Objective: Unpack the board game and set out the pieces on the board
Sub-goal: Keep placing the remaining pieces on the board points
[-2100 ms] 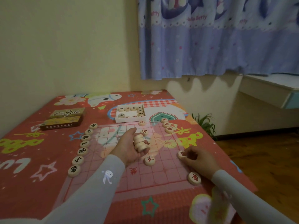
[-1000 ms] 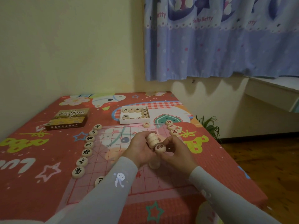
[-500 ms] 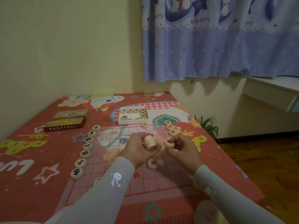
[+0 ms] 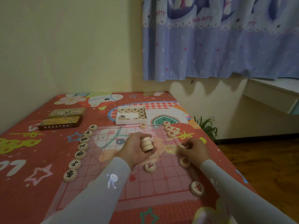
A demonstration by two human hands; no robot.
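While the left hand [image 4: 137, 150] grips a stack of pieces [image 4: 146, 144] above the board [image 4: 113, 143], the right hand [image 4: 194, 150] pinches one piece [image 4: 182, 145] at the board's right edge, well apart.

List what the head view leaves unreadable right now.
- Piece under the right hand: its fingers cover most of the face.
- Stack in the left hand: only edges show, faces hidden.
- Pieces in the white tray: its near wall hides the front row; characters too small.
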